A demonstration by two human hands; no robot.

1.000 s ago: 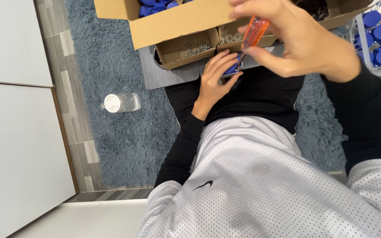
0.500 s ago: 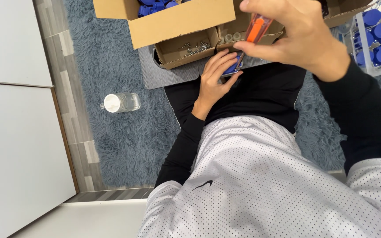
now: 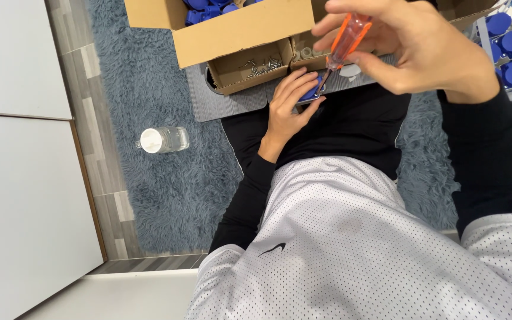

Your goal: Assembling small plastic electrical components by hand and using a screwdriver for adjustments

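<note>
Flanking screwdriver (image 3: 344,42): screw box (image 3: 250,70) (bottle (image 3: 162,140) aside)

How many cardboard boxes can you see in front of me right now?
3. A large cardboard box at top centre, a small box of screws under its edge, and a third box at top right, cut off by the frame. Others may be hidden.

You had a big brown cardboard box (image 3: 241,29) at the top middle of the frame, with blue parts inside. Just under it sat a small open brown box (image 3: 232,71) holding tiny silver screws. A clear bottle with a white cap (image 3: 162,140) lay at middle left.
</note>
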